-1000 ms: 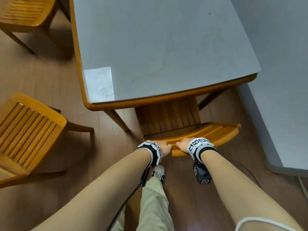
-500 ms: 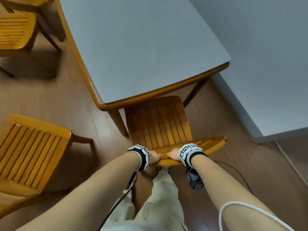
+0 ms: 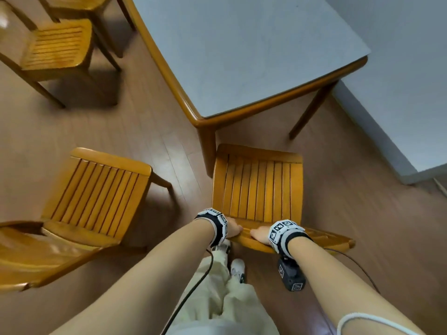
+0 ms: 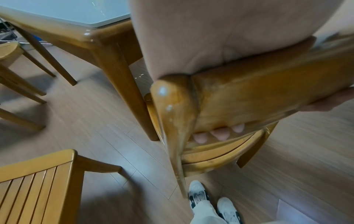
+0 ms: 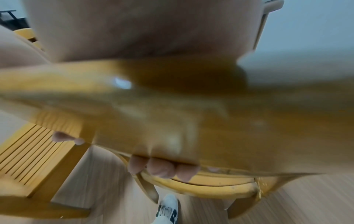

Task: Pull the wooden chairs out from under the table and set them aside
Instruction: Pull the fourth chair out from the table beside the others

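Since one second ago, the held chair [image 3: 258,187] has come out from under the table [image 3: 242,52]; its whole slatted seat is now free on the floor [image 3: 135,141], just beside the table's near corner leg [image 3: 207,146], while before only the back part of the seat was showing.

From the person's view, the table with grey top fills from 12 to 1 o'clock. A second wooden chair [image 3: 94,189] stands at 9 o'clock, apart from the table and near the held chair. A third chair [image 3: 55,44] stands at 11 o'clock, well apart from both, and part of another one shows behind it.

The held chair is at the centre, directly in front of the person. The left hand [image 3: 233,228] grasps the top rail of its backrest near the left end; in the left wrist view its fingertips [image 4: 220,134] are wrapped under the rail. The right hand [image 3: 260,234] grasps the same rail a little to the right, with fingertips [image 5: 161,167] curled beneath it, though this view is blurred. White shoes [image 4: 199,195] stand just behind the chair.
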Tool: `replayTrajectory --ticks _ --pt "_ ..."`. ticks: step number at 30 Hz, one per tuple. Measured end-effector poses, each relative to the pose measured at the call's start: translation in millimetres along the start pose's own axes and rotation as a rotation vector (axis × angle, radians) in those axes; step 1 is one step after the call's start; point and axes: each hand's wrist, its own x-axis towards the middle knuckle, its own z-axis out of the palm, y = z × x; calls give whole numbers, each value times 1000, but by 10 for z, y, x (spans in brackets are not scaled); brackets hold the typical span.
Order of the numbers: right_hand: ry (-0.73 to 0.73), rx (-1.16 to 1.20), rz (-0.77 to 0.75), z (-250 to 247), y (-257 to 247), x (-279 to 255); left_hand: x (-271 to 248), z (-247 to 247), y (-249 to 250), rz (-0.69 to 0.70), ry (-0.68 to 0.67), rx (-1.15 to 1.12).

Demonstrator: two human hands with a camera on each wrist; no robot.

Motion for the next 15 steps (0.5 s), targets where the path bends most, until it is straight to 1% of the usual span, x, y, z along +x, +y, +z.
replayTrajectory --ticks 7,11,13,15 --pt "4 62 27 586 -217 -327 -228 406 -415 39 6 27" --pt "1 88 2 930 -473 -551 -382 623 -821 61 6 22" --pt "-18 107 15 1139 -622 -668 -482 752 -1073 71 -1 39" --pt "-1 99 18 1357 -790 -756 -549 865 -1330 99 15 72"
